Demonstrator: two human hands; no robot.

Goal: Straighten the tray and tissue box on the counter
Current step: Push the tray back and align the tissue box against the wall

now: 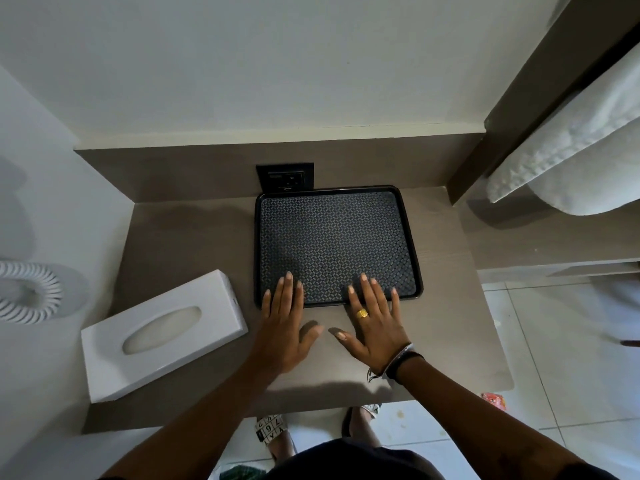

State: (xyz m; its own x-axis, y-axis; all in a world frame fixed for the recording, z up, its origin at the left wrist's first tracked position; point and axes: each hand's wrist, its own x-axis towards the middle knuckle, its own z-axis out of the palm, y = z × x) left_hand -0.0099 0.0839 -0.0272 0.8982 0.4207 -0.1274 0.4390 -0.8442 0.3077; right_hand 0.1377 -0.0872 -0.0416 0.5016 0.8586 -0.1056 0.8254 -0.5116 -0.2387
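Two hands, left hand (282, 327) and right hand (375, 327), fingers spread on tray (332, 233) | grey counter (194, 244) | tissue box (162, 336) askew

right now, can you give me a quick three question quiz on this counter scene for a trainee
1. True or false: the black tray carries a cup.
2. Which item lies askew to the counter edge? A) white tissue box B) black tray C) wall socket
3. Fill in: the fingertips of the left hand and the right hand rest on the tray's ____ edge.

Key: 1 false, nothing lies on it. 2 A, the box sits at an angle on the left. 3 near.
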